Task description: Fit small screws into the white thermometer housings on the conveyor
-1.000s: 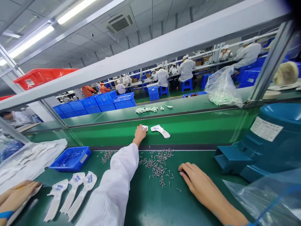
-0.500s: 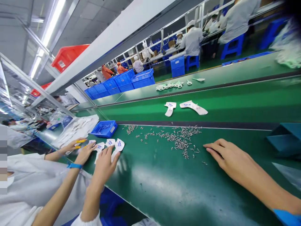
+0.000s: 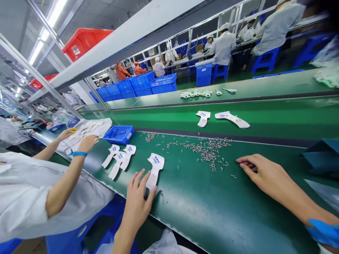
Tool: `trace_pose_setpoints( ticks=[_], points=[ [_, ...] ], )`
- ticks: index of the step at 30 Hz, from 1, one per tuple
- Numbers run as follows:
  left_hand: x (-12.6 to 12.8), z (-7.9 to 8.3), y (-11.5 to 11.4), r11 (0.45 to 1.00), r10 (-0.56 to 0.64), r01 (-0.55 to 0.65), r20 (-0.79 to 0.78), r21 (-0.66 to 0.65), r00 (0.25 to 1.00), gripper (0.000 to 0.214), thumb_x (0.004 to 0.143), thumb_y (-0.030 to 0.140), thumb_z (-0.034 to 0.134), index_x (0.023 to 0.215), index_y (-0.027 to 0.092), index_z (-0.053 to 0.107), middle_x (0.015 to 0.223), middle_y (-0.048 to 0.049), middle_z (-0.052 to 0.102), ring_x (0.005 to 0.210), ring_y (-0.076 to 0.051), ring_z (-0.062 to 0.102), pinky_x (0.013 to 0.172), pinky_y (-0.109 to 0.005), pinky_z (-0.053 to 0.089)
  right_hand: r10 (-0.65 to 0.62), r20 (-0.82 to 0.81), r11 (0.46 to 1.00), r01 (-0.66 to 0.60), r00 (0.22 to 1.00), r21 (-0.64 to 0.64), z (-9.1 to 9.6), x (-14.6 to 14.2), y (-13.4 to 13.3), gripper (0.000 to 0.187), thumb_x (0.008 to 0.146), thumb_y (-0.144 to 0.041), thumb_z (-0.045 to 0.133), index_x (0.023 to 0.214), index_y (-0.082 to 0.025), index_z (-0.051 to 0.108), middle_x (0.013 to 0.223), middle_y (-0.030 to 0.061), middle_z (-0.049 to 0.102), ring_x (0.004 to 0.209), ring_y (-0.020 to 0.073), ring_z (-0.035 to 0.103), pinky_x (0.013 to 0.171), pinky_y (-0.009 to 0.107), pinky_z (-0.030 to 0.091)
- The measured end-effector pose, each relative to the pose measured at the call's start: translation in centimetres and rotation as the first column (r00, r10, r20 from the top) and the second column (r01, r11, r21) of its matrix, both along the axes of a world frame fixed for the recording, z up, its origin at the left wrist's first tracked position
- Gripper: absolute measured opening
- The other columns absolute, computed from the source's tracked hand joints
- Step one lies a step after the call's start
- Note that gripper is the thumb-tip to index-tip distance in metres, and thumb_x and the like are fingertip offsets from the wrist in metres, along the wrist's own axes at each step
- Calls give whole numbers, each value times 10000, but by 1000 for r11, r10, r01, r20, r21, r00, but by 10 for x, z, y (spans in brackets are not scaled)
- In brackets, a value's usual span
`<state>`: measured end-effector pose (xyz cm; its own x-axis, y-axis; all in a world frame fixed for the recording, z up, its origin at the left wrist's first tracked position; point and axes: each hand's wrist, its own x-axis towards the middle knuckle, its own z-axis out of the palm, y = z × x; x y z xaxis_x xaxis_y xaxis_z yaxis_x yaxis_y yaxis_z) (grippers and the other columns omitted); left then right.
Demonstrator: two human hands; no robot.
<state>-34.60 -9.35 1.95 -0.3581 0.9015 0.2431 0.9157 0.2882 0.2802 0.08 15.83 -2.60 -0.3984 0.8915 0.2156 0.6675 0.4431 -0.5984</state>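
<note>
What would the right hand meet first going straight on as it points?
The right hand would probably meet the scattered screws on the table, if it is low enough; its height is unclear.

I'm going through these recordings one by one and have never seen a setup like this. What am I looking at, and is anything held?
No machine is at work: this view comes from a camera worn on a person's head, looking forward and down. The wearer's left hand is open, fingers spread by the lower end of a white handle-shaped piece; contact is unclear. The right hand, fingers curled, is beside scattered small metal parts; I can't tell whether it pinches one. Also on the green table lie three similar white pieces and a blue tray. The hands at far left are a co-worker's hands.
</note>
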Motion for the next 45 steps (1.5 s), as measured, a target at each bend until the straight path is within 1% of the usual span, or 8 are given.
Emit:
trace_pose_setpoints(
  ticks=[4,7,16,20,24,30,39,45],
  points=[
    [-28,-4,21,998,47,-47,6,-37,999,608,951,515,525,1469,209,438,1553,-143,381,1491,-389,205,1144,-627,290,14,-12,1000,-14,1000,-3,3,0,-1,358,839,-479,464,1002,-239,674,980,109,695,846,305,670,720,452,525],
    [-27,-8,32,993,-73,77,50,-91,996,563,964,484,519,1483,290,421,1544,-77,425,1490,-352,241,1165,-623,252,-11,-111,995,0,994,-99,9,-2,-3,396,840,-534,517,1048,-238,678,964,93,708,843,286,667,747,444,527],
    [64,-7,34,933,-352,360,146,-31,925,498,970,418,550,1443,293,455,1525,-60,438,1482,-341,240,1185,-587,235,-305,-621,745,-224,722,-628,39,-12,-17,570,633,-510,875,1074,-196,696,872,65,695,847,209,644,715,305,546],
    [101,12,76,894,-448,424,290,145,846,350,975,354,562,1312,257,551,1333,-78,602,1305,-291,476,1091,-481,381,-366,-699,637,-383,614,-670,46,-20,-28,481,679,-370,886,1096,-212,709,808,6,646,717,116,562,633,213,509],
    [127,31,137,840,-533,490,529,234,660,216,899,308,689,1096,224,658,1081,-36,709,1039,-242,623,941,-398,467,-406,-748,582,-483,525,-654,51,-31,-38,440,698,-313,882,1094,-224,712,806,-12,639,679,86,531,635,185,499],
    [141,27,175,805,-549,495,727,326,413,106,894,303,687,923,201,680,911,3,725,879,-157,671,802,-259,484,-454,-779,636,-455,433,-623,55,-35,-41,428,687,-313,887,1071,-233,714,808,-10,672,674,94,553,639,206,496],
    [149,17,175,831,-522,428,765,356,378,130,863,279,716,952,205,658,923,4,700,875,-151,641,745,-252,452,-477,-797,684,-413,370,-601,53,-43,-44,430,692,-327,872,1067,-224,691,852,1,687,746,121,601,671,236,492],
    [149,15,178,828,-538,406,750,386,385,89,926,282,624,920,202,663,910,3,695,847,-143,618,762,-257,447,-445,-815,773,-300,371,-559,50,-46,-45,474,691,-354,867,1095,-222,657,843,-13,655,705,108,560,625,229,471]
  ],
)
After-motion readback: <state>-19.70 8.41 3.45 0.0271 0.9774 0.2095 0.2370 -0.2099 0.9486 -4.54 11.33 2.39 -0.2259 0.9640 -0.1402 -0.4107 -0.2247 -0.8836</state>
